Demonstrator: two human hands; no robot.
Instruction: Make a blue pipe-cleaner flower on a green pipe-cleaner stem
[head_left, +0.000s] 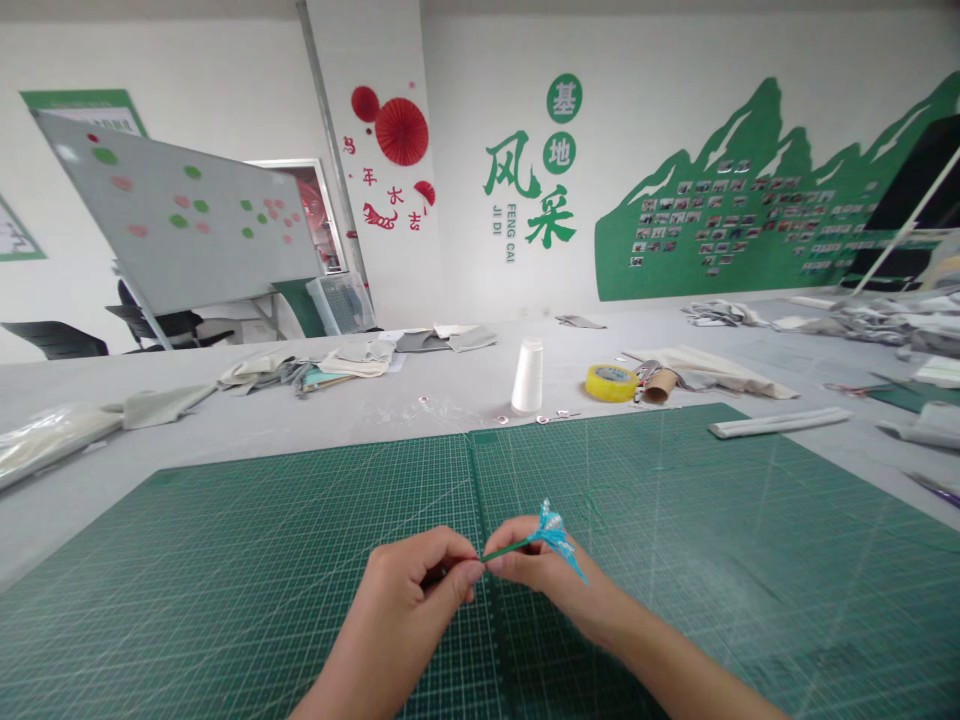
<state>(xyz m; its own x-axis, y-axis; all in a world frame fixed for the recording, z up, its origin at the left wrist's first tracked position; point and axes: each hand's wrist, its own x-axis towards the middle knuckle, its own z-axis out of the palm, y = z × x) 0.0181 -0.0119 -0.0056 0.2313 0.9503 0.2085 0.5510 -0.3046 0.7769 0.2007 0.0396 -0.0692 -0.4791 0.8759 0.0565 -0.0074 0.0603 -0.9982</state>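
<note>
A small blue flower (553,538) with a thin green stem (508,550) is held over the green cutting mats (300,540). My left hand (424,590) pinches the lower end of the stem between thumb and index finger. Right beside it, my right hand (536,565) closes on the same stem near that end, its fingers partly behind the stem. The flower head points up and to the right, over the back of my right hand. The two hands' fingertips nearly touch.
Behind the mats stand a white thread cone (528,378), a yellow tape roll (611,382) and a brown cardboard tube (660,386). Folded cloth (352,356) lies at the back left, more cloth (712,368) at the back right. A white rolled strip (780,422) crosses the right mat's edge.
</note>
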